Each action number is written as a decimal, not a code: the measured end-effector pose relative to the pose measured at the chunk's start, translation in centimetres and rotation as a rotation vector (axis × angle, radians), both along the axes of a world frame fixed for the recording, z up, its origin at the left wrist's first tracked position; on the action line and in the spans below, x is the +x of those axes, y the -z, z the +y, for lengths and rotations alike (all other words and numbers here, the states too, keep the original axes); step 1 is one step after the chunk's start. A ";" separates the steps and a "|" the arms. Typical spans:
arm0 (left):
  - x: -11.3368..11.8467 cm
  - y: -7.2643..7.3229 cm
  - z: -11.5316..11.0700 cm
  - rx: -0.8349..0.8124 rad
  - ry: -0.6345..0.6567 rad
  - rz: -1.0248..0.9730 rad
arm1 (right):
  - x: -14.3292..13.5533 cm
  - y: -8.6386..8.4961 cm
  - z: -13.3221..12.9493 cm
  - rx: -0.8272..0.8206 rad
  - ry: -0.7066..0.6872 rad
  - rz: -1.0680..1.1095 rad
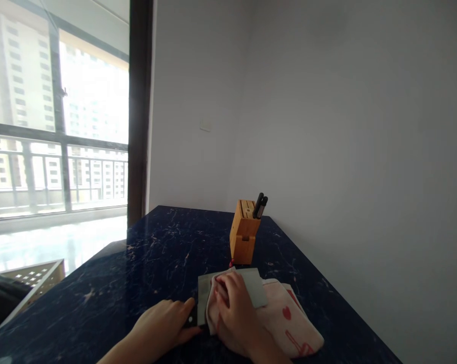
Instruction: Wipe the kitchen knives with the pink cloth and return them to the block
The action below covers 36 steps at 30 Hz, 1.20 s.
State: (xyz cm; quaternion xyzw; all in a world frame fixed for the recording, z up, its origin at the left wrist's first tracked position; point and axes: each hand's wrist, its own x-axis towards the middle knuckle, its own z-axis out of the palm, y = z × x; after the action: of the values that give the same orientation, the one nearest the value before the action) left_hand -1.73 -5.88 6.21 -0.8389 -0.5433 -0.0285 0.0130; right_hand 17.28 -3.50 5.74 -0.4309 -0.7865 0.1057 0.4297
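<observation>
A cleaver with a broad pale blade (253, 284) lies over the dark blue marbled table. My left hand (167, 318) is closed around its black handle, of which only a small part with a rivet shows. Bunched under the fingers of my right hand (234, 298) is a white cloth with red prints (285, 316), pressed against the blade. The rest of the cloth spreads out to the right, partly beneath the blade. My right forearm hides some of the cloth.
Just beyond the blade stands a wooden knife block (243, 242) with black handles (259, 205) in it. A small red object (232, 263) is at its base. The table (167, 242) meets a grey wall at right. A chair-like frame (42, 278) stands at left.
</observation>
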 end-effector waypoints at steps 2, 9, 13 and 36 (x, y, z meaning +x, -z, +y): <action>0.0 0.0 0.0 -0.008 0.000 0.005 | -0.4 0.1 -0.2 0.013 -0.043 -0.036; 0.4 -0.6 -0.4 -0.022 -0.036 0.028 | 1.5 -0.1 1.6 -0.027 0.146 0.102; 0.8 -0.2 -0.4 -0.007 -0.043 0.028 | 0.3 -0.2 0.3 -0.008 0.044 0.028; 0.9 -0.4 -0.4 -0.033 -0.054 0.000 | 0.3 -0.9 -0.1 0.045 0.022 -0.200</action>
State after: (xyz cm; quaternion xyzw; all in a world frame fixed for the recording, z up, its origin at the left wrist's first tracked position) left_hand -0.80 -6.29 6.65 -0.8240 -0.5663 -0.0192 -0.0004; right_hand 17.59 -3.60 6.61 -0.4379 -0.8229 0.0397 0.3598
